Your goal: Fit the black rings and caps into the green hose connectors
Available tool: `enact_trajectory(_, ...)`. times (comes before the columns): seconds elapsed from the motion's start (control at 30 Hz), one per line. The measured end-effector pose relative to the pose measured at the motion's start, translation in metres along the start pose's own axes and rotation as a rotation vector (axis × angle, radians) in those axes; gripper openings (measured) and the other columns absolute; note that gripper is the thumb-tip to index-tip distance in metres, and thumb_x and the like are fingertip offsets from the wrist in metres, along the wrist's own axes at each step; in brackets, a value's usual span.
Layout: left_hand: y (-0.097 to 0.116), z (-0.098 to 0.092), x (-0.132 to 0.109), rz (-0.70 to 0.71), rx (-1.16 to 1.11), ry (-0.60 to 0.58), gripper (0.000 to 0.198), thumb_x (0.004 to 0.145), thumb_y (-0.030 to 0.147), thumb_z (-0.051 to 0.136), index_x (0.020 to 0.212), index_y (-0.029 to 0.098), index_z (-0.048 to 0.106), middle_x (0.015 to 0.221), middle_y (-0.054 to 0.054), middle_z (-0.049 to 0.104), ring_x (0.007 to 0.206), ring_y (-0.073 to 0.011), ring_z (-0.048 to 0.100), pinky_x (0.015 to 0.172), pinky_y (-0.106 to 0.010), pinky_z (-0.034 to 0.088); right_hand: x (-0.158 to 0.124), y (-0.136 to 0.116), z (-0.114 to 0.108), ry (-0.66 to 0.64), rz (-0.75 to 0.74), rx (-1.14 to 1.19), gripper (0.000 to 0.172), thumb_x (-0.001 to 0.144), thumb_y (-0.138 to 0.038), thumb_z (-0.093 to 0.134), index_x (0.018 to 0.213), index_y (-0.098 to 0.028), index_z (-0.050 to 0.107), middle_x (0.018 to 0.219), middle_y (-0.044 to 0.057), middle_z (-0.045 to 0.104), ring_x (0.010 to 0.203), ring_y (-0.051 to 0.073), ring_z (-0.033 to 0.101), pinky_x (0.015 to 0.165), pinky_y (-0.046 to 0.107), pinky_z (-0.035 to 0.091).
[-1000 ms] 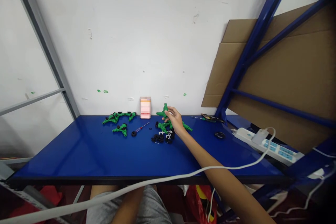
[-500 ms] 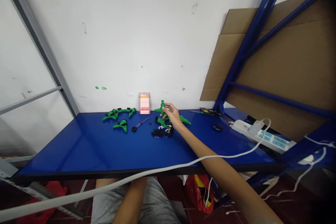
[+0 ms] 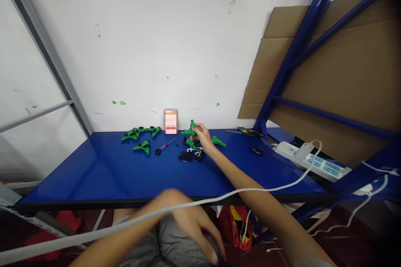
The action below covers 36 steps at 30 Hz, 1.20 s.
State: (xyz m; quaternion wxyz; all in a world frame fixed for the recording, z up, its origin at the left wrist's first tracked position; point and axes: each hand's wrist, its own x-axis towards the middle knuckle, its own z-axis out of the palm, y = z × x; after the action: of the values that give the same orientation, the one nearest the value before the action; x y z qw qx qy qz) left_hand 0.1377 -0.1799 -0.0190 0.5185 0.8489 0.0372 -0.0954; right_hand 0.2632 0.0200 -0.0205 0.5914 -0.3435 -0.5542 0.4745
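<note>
The bench [image 3: 78, 171] is glossy deep blue, the plastic hose splitters [image 3: 142, 147] bright green with black parts, the rubber washers [image 3: 186, 156] black, and the power strip [image 3: 313, 162] white with pale-blue panels.

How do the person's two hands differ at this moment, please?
The right hand is on a green plastic hose connector on the blue table, while the left hand sits low over the grey shorts, holding nothing visible. The right looks sharp, the left blurred. Both are bare.

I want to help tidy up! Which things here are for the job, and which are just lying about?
Probably for the job:
- green connector at the right hand
- other green connectors
- black rings
- screwdriver

Just lying about:
- power strip
- cardboard
</note>
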Motion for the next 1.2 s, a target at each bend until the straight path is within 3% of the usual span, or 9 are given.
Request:
enact_trajectory(0.07, 0.021, -0.051, -0.055, -0.108, -0.059, 0.076, 0.042, 0.096, 0.047, 0.065, 0.124, 0.018, 0.075, 0.121, -0.009, 0.078, 0.114, -0.0269, 0.074, 0.095, -0.034, 0.059, 0.002, 0.0, -0.002, 0.013, 0.013, -0.02, 0.041, 0.073, -0.047, 0.075, 0.103, -0.023, 0.059, 0.085, -0.004, 0.062, 0.051, 0.011, 0.06, 0.051, 0.028, 0.055)
enact_trajectory(0.13, 0.023, -0.1, -0.103, -0.2, -0.118, 0.443, 0.045, 0.1, 0.049, 0.059, 0.128, 0.017, 0.071, 0.12, -0.012, 0.077, 0.108, -0.0263, 0.075, 0.084, -0.034, 0.06, 0.005, 0.002, -0.004, 0.05, 0.026, -0.034, 0.04, 0.073, -0.047, 0.074, 0.1, -0.023, 0.059, 0.083, -0.004, 0.062, 0.048, 0.01, 0.057, 0.047, 0.027, 0.051)
enact_trajectory(0.23, -0.012, -0.147, -0.142, -0.413, 0.201, 1.156, 0.029, 0.091, 0.04, 0.064, 0.105, 0.016, 0.074, 0.094, -0.008, 0.077, 0.085, -0.0221, 0.072, 0.073, -0.031, 0.054, 0.009, 0.006, -0.008, 0.098, 0.05, -0.036, 0.034, 0.074, -0.046, 0.073, 0.093, -0.023, 0.059, 0.077, -0.005, 0.059, 0.044, 0.009, 0.051, 0.043, 0.026, 0.046)
enact_trajectory(0.3, -0.046, -0.158, -0.148, -0.568, 0.41, 1.355, 0.02, 0.087, 0.033, 0.064, 0.094, 0.017, 0.074, 0.092, -0.007, 0.077, 0.084, -0.022, 0.069, 0.074, -0.031, 0.051, 0.012, 0.009, -0.011, 0.108, 0.069, -0.023, 0.03, 0.076, -0.046, 0.071, 0.092, -0.023, 0.059, 0.071, -0.006, 0.054, 0.043, 0.008, 0.048, 0.043, 0.026, 0.047)
enact_trajectory(0.47, -0.096, -0.148, -0.145, -0.618, 0.593, 1.287, 0.026, 0.09, 0.041, 0.062, 0.088, 0.018, 0.074, 0.09, -0.008, 0.077, 0.083, -0.0239, 0.069, 0.073, -0.032, 0.048, 0.014, 0.012, -0.015, 0.072, 0.06, 0.0, 0.031, 0.079, -0.048, 0.069, 0.096, -0.025, 0.058, 0.068, -0.007, 0.052, 0.043, 0.01, 0.044, 0.044, 0.026, 0.047)
enact_trajectory(0.63, -0.104, -0.144, -0.151, -0.676, 0.557, 1.127, 0.033, 0.081, 0.051, 0.074, 0.093, 0.02, 0.075, 0.093, -0.008, 0.077, 0.084, -0.0246, 0.07, 0.073, -0.032, 0.049, 0.013, 0.015, -0.011, 0.063, 0.071, -0.032, 0.031, 0.081, -0.05, 0.067, 0.096, -0.025, 0.058, 0.065, -0.007, 0.05, 0.041, 0.01, 0.041, 0.042, 0.026, 0.044)
enact_trajectory(0.87, -0.105, -0.145, -0.154, -0.75, 0.523, 1.097, 0.017, 0.08, 0.034, 0.072, 0.09, 0.02, 0.07, 0.079, -0.005, 0.075, 0.074, -0.0228, 0.069, 0.065, -0.03, 0.047, 0.003, 0.009, -0.002, -0.051, 0.007, 0.018, 0.029, 0.076, -0.037, 0.069, 0.099, -0.026, 0.054, 0.083, -0.006, 0.051, 0.045, 0.006, 0.04, 0.044, 0.025, 0.045)
enact_trajectory(1.03, -0.102, -0.145, -0.154, -0.732, 0.547, 1.131, 0.008, 0.085, 0.025, 0.063, 0.086, 0.019, 0.069, 0.089, -0.008, 0.075, 0.082, -0.0235, 0.069, 0.071, -0.031, 0.049, -0.002, 0.007, -0.001, -0.156, -0.036, -0.053, 0.044, 0.074, -0.027, 0.067, 0.115, -0.028, 0.052, 0.105, -0.003, 0.058, 0.052, 0.006, 0.051, 0.055, 0.029, 0.054)
enact_trajectory(1.2, -0.095, -0.147, -0.159, -0.664, 0.635, 1.354, 0.011, 0.094, 0.026, 0.052, 0.092, 0.019, 0.06, 0.1, -0.011, 0.072, 0.09, -0.024, 0.066, 0.081, -0.034, 0.049, -0.005, 0.012, 0.004, -0.27, -0.091, -0.196, 0.051, 0.078, -0.029, 0.072, 0.126, -0.028, 0.054, 0.123, 0.003, 0.063, 0.074, 0.015, 0.072, 0.083, 0.04, 0.062)
